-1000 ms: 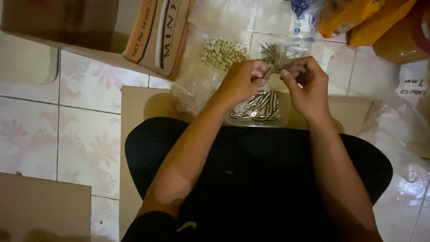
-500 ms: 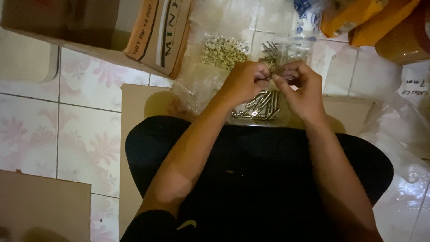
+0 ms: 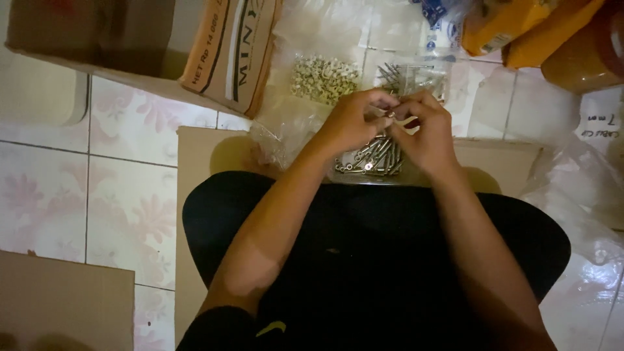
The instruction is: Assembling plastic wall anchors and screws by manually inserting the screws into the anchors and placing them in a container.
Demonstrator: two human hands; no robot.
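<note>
My left hand [image 3: 354,123] and my right hand [image 3: 426,133] meet fingertip to fingertip over the floor, pinching one small metal bolt [image 3: 390,114] between them. Just below the hands lies a pile of assembled metal bolts [image 3: 370,159] in a clear bag. Beyond the left hand sits a heap of small pale washers or plugs [image 3: 323,78] on clear plastic. A second bunch of loose bolts [image 3: 406,75] lies in clear plastic beyond the right hand. My legs in black cloth fill the lower middle.
A flat cardboard sheet [image 3: 201,162] lies under me on the tiled floor [image 3: 117,195]. An open cardboard box [image 3: 195,45] stands at the top left. Orange packets [image 3: 520,29] are at the top right, crumpled clear plastic [image 3: 578,188] at the right, another cardboard piece [image 3: 58,305] at bottom left.
Both hands stay together at the same spot, the fingers working on the small bolt. The view has shifted slightly. The piles have not moved.
</note>
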